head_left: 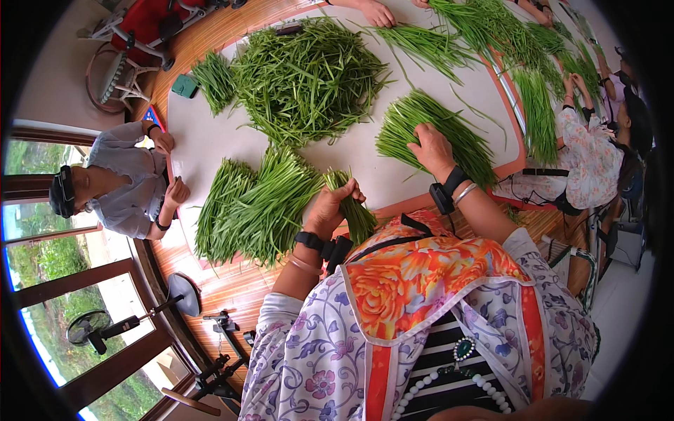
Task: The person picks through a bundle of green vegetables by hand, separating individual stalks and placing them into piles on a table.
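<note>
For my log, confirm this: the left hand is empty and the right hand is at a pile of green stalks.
Not empty: the head view shows the left hand holding a small green bunch. The right hand is indeed at the pile.

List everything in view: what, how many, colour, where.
Table: one, pale, reddish border, centre
Loose stalk heap: one, green, table's upper middle
Small bundle: one, green, left of heap
Big bundles: at least two, green, table's near left
Held bundle: one, green, beside big bundles
Right bundle: one, green, table's right half
More stalks: count unclear, green, upper right
Windows: several panes, brown-framed, left
Fan: one, black, before windows
Person: one, grey top, left
Other people: several, varied clothing, right
Left fingers: one set, bare, around held bundle
Right fingers: one set, bare, on right bundle
</note>
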The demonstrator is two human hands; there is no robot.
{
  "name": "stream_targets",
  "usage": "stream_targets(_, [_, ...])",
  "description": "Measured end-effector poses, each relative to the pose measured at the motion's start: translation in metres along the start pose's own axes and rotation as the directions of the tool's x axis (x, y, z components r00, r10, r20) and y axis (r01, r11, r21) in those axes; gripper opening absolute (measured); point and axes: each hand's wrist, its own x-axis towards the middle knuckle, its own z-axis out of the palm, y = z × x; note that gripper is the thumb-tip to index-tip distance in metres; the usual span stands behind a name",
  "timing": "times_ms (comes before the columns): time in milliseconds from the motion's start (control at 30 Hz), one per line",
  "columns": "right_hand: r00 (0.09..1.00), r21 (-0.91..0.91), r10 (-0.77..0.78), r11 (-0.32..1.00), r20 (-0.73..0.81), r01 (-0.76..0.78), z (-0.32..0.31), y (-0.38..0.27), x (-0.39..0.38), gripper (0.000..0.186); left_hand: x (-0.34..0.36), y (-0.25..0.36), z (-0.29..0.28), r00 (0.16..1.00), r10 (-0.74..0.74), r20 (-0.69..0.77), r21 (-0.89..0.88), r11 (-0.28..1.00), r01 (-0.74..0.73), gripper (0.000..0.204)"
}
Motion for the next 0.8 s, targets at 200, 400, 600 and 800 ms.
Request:
stream_targets(200, [1.0,0.056,0.021,0.998,-0.016,-0.02,0.017,0.026,0.001,0.02,-0.001,0.002,0.003,1.0,0.01,-0.013,0.009,1.0,-0.01,0.015])
stream_targets(400, [0.999,0.022,0.0,1.0,-0.044,0.001,0.008,-0.001,-0.001,0.015,0.006,-0.002,0.0,1.0,-0.009,0.002,-0.012,1.0,0.009,0.015])
stream_targets(600, [0.99,0.265,-0.021,0.963,-0.142,0.059,0.012,0.026,0.0,0.014,0.012,0.0,0.007,1.0,-0.004,0.022,0.022,1.0,0.003,0.014])
stream_targets(800, [0.991,0.534,0.109,0.844,-0.072,-0.054,0.01,0.035,-0.006,0.013,0.023,-0.005,0.006,1.0,0.004,-0.005,-0.053,0.999,-0.004,0.016])
